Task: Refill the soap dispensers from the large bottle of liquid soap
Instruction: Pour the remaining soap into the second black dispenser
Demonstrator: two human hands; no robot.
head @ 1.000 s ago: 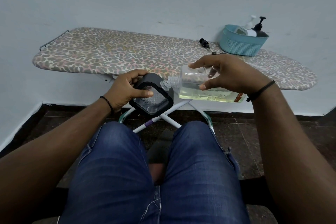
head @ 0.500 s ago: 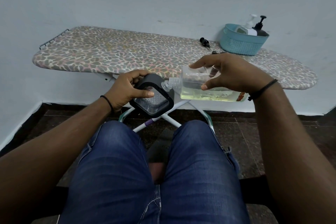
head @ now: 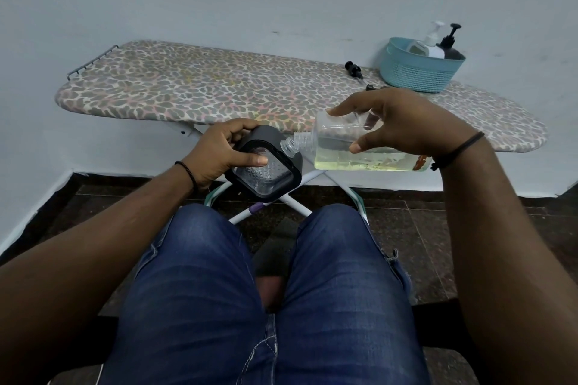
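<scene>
Before your knees stands the ironing board [head: 219,94]. At its far right sits a basket [head: 419,75] holding two pump dispensers [head: 438,44]; a loose pump head [head: 352,69] lies just left of it.

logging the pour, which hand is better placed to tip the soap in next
Right. The right hand already holds the soap bottle nearly level, its open neck by the dispenser. The left hand is busy steadying that dispenser.

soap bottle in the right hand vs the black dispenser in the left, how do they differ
The soap bottle is all clear with yellowish liquid; the black dispenser has a black frame and looks empty. The bottle lies about level, the dispenser tilts. The bottle is longer. Both are uncapped and held in the air, one by each hand.
</scene>
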